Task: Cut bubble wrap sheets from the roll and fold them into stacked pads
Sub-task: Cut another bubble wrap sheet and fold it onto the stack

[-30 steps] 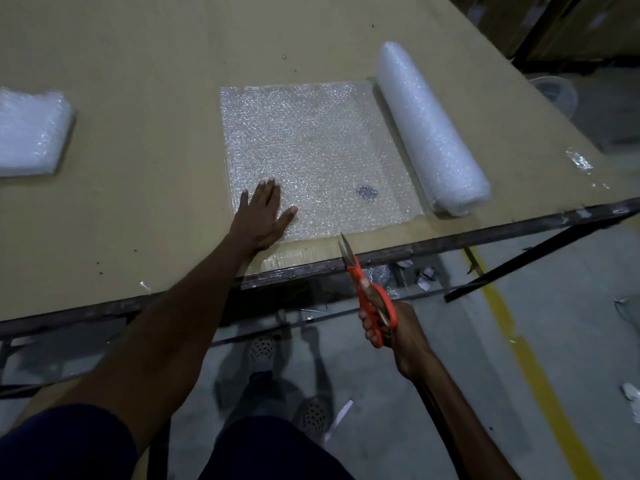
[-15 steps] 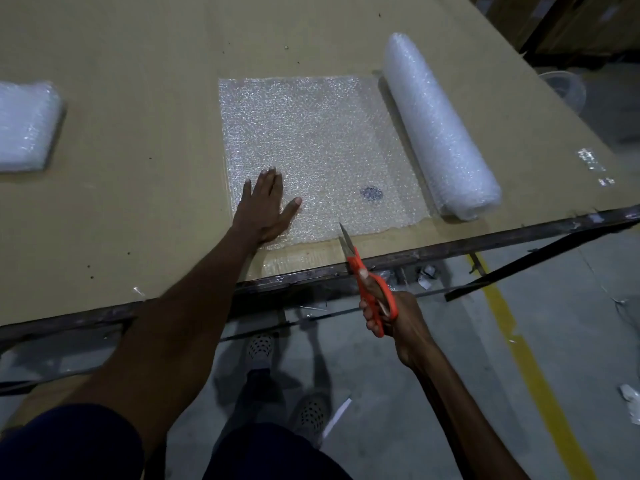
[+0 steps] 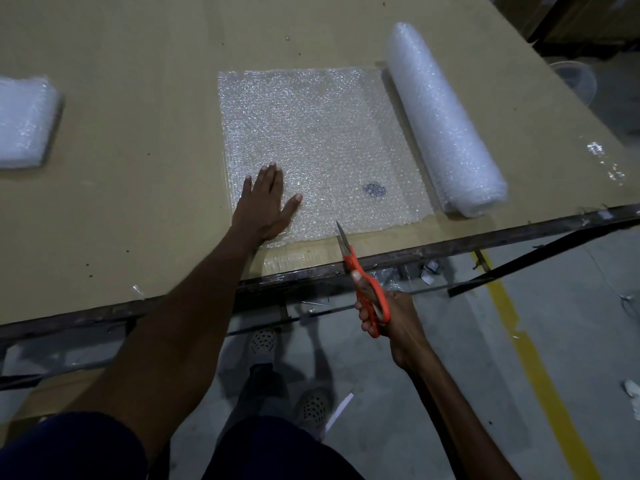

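A bubble wrap roll [image 3: 443, 119] lies on the brown table [image 3: 138, 188], and an unrolled sheet [image 3: 318, 133] spreads flat to its left, still joined to it. My left hand [image 3: 265, 202] presses flat on the sheet's near left corner, fingers straight. My right hand [image 3: 388, 313] grips orange-handled scissors [image 3: 360, 275] just off the table's near edge. Their blades point up at the sheet's near edge and the tips are close to it. A stack of folded bubble wrap pads [image 3: 24, 123] sits at the far left of the table.
The table's dark metal edge [image 3: 450, 244] runs across in front of me. Below are a grey floor with a yellow line [image 3: 540, 375], paper scraps and my feet [image 3: 287, 375]. A round clear object [image 3: 575, 77] stands past the table at the right.
My right hand has carried the scissors up and forward, so the blade tips now reach the sheet's near edge. My left hand has stayed pressed on the sheet.
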Demonstrator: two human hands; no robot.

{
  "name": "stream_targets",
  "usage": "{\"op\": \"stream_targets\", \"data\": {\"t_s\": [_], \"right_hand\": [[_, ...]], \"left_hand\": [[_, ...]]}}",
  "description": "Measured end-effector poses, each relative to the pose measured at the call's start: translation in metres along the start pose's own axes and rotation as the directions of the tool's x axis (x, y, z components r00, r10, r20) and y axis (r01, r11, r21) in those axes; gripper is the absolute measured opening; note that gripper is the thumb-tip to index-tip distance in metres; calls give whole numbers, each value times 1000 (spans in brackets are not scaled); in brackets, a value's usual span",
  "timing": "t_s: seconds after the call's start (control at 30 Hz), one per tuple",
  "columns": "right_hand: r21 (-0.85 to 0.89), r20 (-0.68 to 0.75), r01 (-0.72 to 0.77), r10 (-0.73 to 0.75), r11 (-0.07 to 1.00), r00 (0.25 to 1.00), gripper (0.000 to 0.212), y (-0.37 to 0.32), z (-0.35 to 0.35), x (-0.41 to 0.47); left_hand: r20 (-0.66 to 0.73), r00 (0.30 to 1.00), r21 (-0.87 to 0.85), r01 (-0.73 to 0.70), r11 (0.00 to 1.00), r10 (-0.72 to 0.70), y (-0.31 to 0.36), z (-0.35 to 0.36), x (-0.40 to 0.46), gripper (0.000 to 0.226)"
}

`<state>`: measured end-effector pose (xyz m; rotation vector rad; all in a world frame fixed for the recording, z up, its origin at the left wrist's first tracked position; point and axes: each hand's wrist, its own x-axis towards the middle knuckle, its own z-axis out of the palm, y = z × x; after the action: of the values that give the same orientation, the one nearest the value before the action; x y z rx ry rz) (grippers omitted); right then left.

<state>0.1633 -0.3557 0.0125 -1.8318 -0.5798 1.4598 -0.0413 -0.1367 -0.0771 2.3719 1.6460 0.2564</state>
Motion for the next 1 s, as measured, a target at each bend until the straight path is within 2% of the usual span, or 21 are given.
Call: {"op": "stream_targets", "data": {"t_s": [0.3,0.53,0.7,0.83,1.0], "right_hand": [[16,-24,28,-27,999,999,42,7,-2,3],[57,-32,42,-40,997,999,62,1,10,8],[13,-35,34,-34,999,999,48,1,4,12],[7,-47,34,-34,999,998,54,-5,8,15],[-15,-53,59,-59,998,997,50,-4,10,19]], "left_hand": [[-11,1000,-5,3,1000,-3,0,2,1,86],[-21,1000,2,0,1000,0,-2,4,1,81],[-26,1000,0,0,1000,0,-1,4,1,80],[-25,1000,-17,-5,1000,4,0,3,-1,79],[-22,1000,-16,-1,1000,1,0,2,-1,79]]}}
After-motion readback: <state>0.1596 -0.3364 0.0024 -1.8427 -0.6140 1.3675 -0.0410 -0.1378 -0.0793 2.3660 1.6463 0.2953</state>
